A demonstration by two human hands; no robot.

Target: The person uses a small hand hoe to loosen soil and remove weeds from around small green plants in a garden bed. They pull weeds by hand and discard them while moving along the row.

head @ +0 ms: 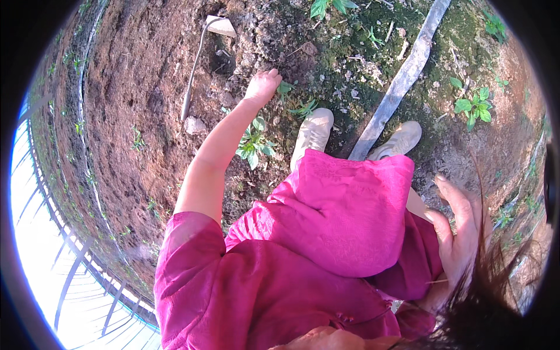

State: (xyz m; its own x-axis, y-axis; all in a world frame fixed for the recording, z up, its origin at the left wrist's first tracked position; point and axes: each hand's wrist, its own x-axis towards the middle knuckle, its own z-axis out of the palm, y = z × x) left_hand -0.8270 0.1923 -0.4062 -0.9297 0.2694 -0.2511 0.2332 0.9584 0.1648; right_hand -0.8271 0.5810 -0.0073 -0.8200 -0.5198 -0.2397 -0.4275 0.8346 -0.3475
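My left hand [263,88] reaches down to the dark soil with its fingers curled. Whether anything is pinched between the fingertips cannot be made out. A small green weed [284,88] grows right beside it. To the left of that hand lies a hand hoe, its pale blade [222,27] at the top and its thin curved shaft leading to a handle [186,104]. Over by my right knee, my right hand [464,225] is raised with fingers apart and nothing visible in it.
A flat grey hose [404,76] runs across the ground between my shoes [316,127]. Leafy plants stand at the left [254,142] and right [474,107]. A pale stone [194,125] lies below the hoe handle. A thin white line [83,109] crosses the soil further left.
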